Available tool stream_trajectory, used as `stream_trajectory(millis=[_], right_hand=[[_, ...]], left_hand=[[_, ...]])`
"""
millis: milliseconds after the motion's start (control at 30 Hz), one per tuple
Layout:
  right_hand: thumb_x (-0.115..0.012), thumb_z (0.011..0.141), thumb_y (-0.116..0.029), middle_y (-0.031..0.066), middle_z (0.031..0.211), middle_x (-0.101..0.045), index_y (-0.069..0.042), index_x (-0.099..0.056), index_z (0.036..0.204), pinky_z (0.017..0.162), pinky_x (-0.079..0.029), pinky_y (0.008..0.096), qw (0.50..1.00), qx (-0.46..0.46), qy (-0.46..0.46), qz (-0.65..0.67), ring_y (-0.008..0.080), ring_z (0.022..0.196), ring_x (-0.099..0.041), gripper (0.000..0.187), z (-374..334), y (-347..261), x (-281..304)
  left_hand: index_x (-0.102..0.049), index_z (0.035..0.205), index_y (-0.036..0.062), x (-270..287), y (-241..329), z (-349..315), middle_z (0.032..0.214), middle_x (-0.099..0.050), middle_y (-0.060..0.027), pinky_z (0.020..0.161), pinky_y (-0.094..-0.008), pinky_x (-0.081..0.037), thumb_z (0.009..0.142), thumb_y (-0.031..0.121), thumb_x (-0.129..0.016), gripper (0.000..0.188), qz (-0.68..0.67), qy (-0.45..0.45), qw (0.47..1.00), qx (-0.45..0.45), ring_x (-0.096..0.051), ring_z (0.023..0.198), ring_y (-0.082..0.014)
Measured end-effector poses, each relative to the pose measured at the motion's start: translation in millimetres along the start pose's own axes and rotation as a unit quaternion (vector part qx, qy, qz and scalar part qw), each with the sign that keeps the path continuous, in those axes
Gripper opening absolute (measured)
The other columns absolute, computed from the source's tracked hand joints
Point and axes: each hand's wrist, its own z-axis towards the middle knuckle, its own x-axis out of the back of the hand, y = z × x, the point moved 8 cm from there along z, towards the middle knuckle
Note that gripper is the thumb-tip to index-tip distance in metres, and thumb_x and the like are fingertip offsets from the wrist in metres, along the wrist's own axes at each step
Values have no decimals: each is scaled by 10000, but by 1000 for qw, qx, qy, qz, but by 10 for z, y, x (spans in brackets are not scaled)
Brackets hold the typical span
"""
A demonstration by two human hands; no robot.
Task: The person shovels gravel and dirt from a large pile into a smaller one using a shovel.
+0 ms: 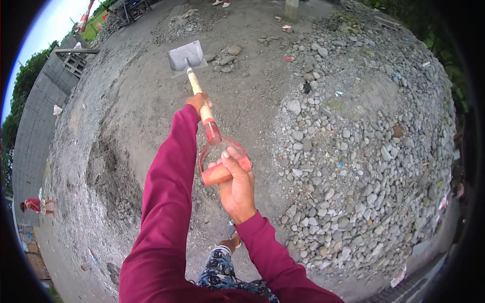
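A shovel (196,83) with a square grey metal blade, a pale wooden shaft and a red D-shaped handle stretches away from me. My left hand (201,101) is wrapped round the shaft, partway between blade and handle. At the near end, my right hand (237,189) holds the red crossbar, its thumb lying over the top and some fingers partly hidden. The blade is over the grey dirt, just left of a few larger stones (226,59); no load shows on it. Whether it touches the ground I cannot tell.
Grey gravel (353,197) covers the right side. A dug-up dirt mound (108,177) lies left of my arm, and a small heap (184,22) lies farther off. A block wall (38,126) runs along the left, with a person (34,205) near it. A post (291,10) stands at the back.
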Motion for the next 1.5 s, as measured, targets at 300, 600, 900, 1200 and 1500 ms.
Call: stream_trajectory(millis=[300, 600, 900, 1200, 1500], right_hand=[[-538, 698, -54, 110, 612, -555, 28, -575, 920, 559, -504, 383, 945, -14, 267, -186, 249, 557, -572, 240, -3637, -2034, 3621], [-610, 701, -103, 66, 523, -537, -26, -582, 811, 414, -489, 322, 849, -56, 453, -266, 211, 428, -549, 137, -6361, -3001, 4957], [-610, 779, -166, 36, 527, -515, 8, -526, 1158, 405, -461, 328, 821, -102, 452, -334, 176, 411, -511, 426, -6218, -3101, 5052], [-576, 804, -247, 47, 494, -502, 5, -580, 1072, 406, -466, 312, 833, -101, 454, -301, 172, 405, -503, 368, -4931, -1706, 5099], [-592, 809, -107, 7, 562, -476, -39, -571, 1061, 429, -428, 289, 854, -68, 469, -213, 148, 455, -478, 262, -2584, 423, 5085]], left_hand=[[-558, 971, 41, -1748, -4839, -3152, 656, -551, -130, 473, -412, -507, 867, 236, -486, 233, -238, 100, 919, 296, -548, 510, -275], [-569, 854, 88, -2513, -7073, -6672, 669, -532, -63, 453, -428, -493, 855, 219, -595, 134, -283, 133, 812, 493, -539, 506, -214], [-563, 855, 96, -3289, -7607, -6785, 682, -516, -68, 474, -420, -490, 834, 189, -568, 95, -368, 69, 785, 493, -536, 529, -218], [-549, 732, -8, -2117, -7621, -5132, 575, -532, -122, 398, -412, -461, 813, 118, -550, 150, -237, 101, 803, 538, -517, 425, -271], [-505, 774, 59, -191, -7565, -2049, 621, -490, -81, 517, -415, -489, 821, 160, -573, 130, -249, 43, 833, 491, -496, 516, -227]])
